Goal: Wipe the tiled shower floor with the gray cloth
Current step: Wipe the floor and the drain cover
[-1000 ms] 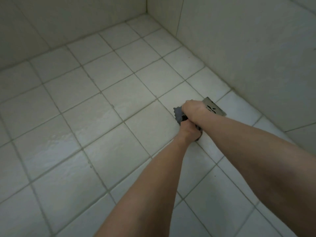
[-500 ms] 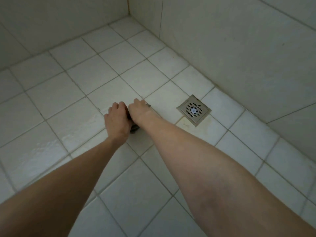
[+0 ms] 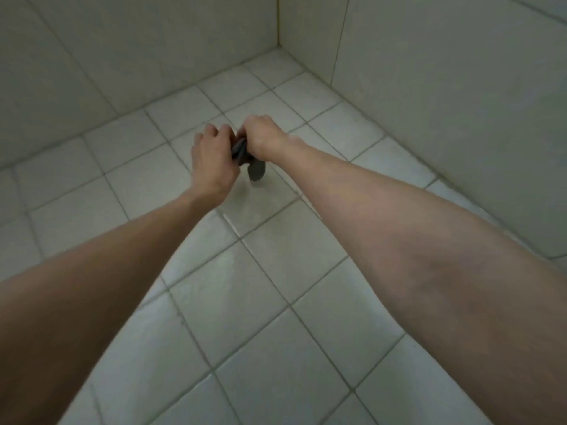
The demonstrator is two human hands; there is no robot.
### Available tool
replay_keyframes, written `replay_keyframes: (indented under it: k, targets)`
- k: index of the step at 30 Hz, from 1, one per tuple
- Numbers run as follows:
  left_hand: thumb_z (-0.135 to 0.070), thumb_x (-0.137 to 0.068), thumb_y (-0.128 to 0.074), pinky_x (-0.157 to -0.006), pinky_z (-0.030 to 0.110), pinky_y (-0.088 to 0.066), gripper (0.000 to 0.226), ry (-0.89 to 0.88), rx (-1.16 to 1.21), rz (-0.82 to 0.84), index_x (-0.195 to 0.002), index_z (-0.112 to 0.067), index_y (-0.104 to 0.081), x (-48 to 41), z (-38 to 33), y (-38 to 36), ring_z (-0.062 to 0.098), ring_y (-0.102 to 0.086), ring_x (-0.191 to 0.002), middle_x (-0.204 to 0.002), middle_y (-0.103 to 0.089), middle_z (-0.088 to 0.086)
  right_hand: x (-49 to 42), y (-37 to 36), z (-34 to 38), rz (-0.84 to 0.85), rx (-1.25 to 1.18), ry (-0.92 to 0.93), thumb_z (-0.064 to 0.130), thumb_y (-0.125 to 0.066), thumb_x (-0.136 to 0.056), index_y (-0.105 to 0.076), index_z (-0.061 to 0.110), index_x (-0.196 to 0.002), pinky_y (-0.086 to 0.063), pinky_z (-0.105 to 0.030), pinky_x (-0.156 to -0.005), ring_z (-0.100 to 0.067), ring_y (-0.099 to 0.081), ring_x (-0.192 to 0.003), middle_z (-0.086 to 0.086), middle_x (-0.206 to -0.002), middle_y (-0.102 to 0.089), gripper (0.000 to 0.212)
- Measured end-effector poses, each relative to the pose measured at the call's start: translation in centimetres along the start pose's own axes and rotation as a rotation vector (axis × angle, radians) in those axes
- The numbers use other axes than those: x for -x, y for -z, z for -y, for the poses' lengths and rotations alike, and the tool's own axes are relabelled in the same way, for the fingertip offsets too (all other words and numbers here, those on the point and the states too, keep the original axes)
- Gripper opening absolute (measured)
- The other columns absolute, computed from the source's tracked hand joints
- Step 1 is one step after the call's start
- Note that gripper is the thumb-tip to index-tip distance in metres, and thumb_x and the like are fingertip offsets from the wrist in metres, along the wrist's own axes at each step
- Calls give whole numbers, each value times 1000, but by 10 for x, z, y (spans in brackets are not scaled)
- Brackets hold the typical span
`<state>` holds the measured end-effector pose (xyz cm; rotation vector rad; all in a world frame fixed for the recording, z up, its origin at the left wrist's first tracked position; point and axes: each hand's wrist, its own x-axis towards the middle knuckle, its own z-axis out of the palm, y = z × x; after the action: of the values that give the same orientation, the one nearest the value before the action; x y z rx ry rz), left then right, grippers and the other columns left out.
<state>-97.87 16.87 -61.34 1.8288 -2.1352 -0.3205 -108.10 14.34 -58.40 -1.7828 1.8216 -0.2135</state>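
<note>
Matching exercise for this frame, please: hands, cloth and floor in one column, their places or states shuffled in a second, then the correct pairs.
1. left hand
2. right hand
3. gray cloth
4. shower floor

A. pale tiles, wet sheen
B. bunched between both hands, one end hanging
C. grips the cloth from the wall-corner side
D. grips the cloth from the other side

Pairs: 1-D, 2-C, 3-B, 4-A

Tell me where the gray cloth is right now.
In the head view, the gray cloth sits bunched between the left hand and right hand, upper centre, over the tiled floor near the far corner.
</note>
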Motion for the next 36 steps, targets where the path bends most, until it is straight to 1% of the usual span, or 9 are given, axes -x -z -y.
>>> replay_keyframes:
  k: [2,5,8,14,19,23,29,32,36]
  targets:
    - [-14,-84,-62,-87,42,-44,29,-41,-96,42,-107,3,-61,-28,36,12,41,-55,-100,-112,-55,29,-13,-12,10,14,-77,66,14,-52,-91,-65,3,-107,-48,-25,-74,-24,-64,-87,-17,-109,-65,23]
    - [-9,-83,-63,-89,36,-45,28,-27,-316,354,-110,0,-64,-33,68,5,37,-59,-106,-114,-63,24,-22,-54,13,205,70,111,19,-39,-100,-47,10,-137,-38,-29,-104,-26,-48,-128,-15,-141,-47,38]
    - [-8,-85,-58,-90,35,-48,31,80,-451,515,-115,0,-61,-17,81,-22,35,-57,-111,-117,-63,20,-25,-96,3,283,231,126,20,-30,-105,-40,12,-144,-35,-37,-111,-29,-40,-135,-16,-146,-39,41]
    - [-12,-86,-56,-85,35,-49,33,244,-253,461,-116,2,-57,-2,52,-38,35,-57,-109,-117,-60,22,-33,-83,-12,187,145,104,17,-52,-94,-57,-1,-124,-43,-28,-88,-24,-57,-109,-21,-130,-55,36]
    - [-4,-91,-46,-94,38,-46,34,311,66,364,-123,-4,-55,42,-30,-75,35,-57,-115,-124,-60,21,-4,-61,-62,157,217,97,9,-55,-86,-67,-3,-109,-44,-28,-81,-27,-63,-105,-24,-117,-63,28]
    - [-2,-91,-44,-96,38,-46,45,241,255,377,-135,-13,-48,69,-98,-102,34,-57,-116,-125,-60,19,29,-29,-129,215,337,94,13,-63,-86,-73,-4,-99,-36,-20,-63,-11,-51,-81,-17,-93,-69,24]
    - [-18,-89,-58,-84,32,-48,25,91,348,522,-113,-11,-57,74,-148,-116,34,-58,-111,-121,-60,20,64,22,-185,344,461,46,5,-65,-85,-76,7,-104,-53,-37,-87,-29,-66,-95,-12,-102,-72,22]
    - [-18,-81,-65,-80,33,-49,31,100,392,339,-109,-5,-63,37,-142,-98,34,-61,-105,-112,-65,20,57,38,-190,91,327,33,-12,-55,-76,-76,6,-99,-54,-34,-75,-26,-65,-80,-13,-86,-70,36]
    - [-15,-79,-65,-83,38,-48,27,-7,276,135,-102,-2,-65,-24,-135,-74,34,-60,-103,-109,-65,19,33,54,-186,-167,174,44,-7,-50,-76,-73,11,-96,-41,-30,-68,-22,-54,-75,-12,-79,-58,35]
